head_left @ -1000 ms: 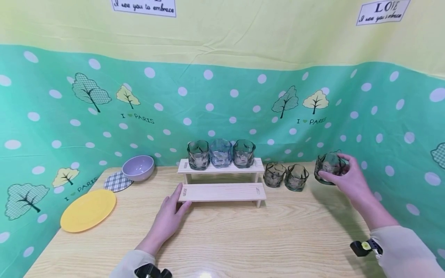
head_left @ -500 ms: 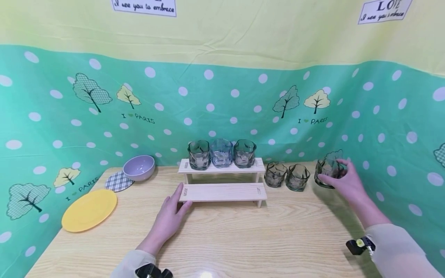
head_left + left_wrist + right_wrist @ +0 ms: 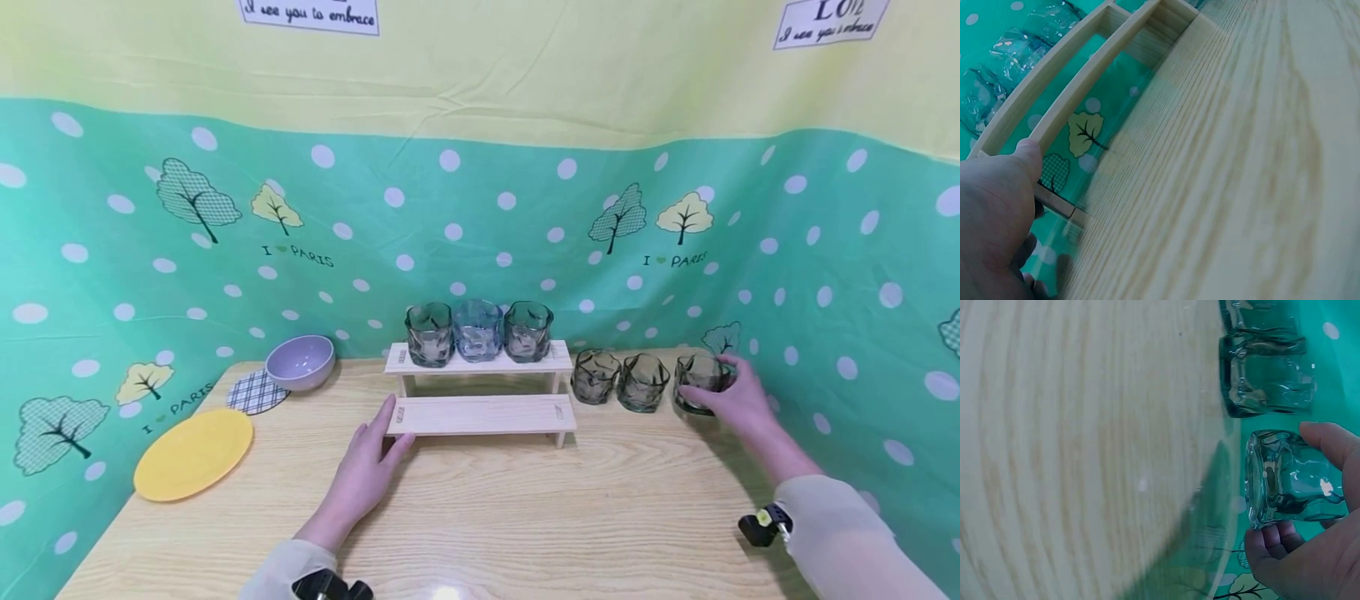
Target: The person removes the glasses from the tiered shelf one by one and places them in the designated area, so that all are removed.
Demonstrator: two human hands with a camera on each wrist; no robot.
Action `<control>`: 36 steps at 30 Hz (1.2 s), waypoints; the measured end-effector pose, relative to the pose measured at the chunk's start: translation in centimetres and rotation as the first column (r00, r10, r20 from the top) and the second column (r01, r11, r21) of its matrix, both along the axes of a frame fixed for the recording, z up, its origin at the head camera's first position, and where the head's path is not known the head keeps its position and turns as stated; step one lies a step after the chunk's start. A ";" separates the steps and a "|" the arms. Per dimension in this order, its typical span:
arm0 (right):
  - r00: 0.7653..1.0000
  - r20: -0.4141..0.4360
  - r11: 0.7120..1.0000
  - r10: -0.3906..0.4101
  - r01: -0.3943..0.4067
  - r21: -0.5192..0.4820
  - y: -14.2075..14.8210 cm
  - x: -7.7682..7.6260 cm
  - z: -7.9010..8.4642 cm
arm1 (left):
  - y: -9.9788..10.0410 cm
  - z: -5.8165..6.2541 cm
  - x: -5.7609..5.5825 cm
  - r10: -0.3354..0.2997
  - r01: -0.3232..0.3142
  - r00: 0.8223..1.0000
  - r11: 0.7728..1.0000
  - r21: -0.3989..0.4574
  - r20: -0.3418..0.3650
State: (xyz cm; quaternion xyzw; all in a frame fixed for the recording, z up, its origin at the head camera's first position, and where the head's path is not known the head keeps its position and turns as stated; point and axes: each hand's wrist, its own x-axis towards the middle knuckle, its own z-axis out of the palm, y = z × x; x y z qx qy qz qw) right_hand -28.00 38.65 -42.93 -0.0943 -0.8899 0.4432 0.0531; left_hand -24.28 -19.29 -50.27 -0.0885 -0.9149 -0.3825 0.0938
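Glossy glass cups (image 3: 642, 383); smooth, matt wooden stand (image 3: 480, 414)

Head: fwd/down, far | L wrist: close, prob. tilted | R wrist: close, shares held glass (image 3: 697, 373) w/ head

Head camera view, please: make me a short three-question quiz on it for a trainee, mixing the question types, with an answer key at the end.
1. Count: how many glasses stand on the upper shelf?

2. True or false: the left hand is gripping the purple bowl.

3. Multiple choice: as the head view shows it, where is the held glass, the one in the right hand?
A) left of both shelves
B) on the upper shelf
C) right of both shelves

Key:
1. Three.
2. False; it touches the left end of the lower shelf.
3. C.
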 end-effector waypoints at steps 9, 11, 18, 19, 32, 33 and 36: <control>0.999 0.031 1.000 0.009 -0.009 -0.006 -0.1 -0.4 -1.1 | 0.1 0.1 0.0 -0.005 0.005 1.000 1.000 0.006 -0.007; 0.999 0.037 1.000 0.012 -0.012 -0.019 0.0 -0.5 -1.2 | 0.1 0.1 -0.1 -0.007 0.007 1.000 1.000 0.003 0.005; 0.998 0.047 0.999 0.030 -0.028 -0.024 0.2 -0.9 -1.3 | 0.0 0.3 0.1 -0.005 0.005 1.000 1.000 0.006 0.010; 0.998 0.047 0.999 0.030 -0.029 -0.020 0.2 -1.0 -1.4 | 0.0 0.3 0.1 -0.004 0.004 1.000 1.000 0.006 0.009; 0.999 0.035 0.999 0.030 -0.029 -0.020 0.3 -1.5 -1.9 | 0.0 0.0 -0.2 -0.002 0.002 1.000 1.000 0.000 -0.001; 0.999 0.034 0.999 0.033 -0.032 -0.022 0.3 -1.5 -1.9 | 0.0 0.0 -0.1 -0.001 0.001 1.000 1.000 0.002 0.001; 0.998 0.034 0.999 0.046 -0.045 -0.025 0.3 -1.4 -2.0 | 0.0 0.1 -0.1 0.000 0.000 1.000 1.000 0.000 0.008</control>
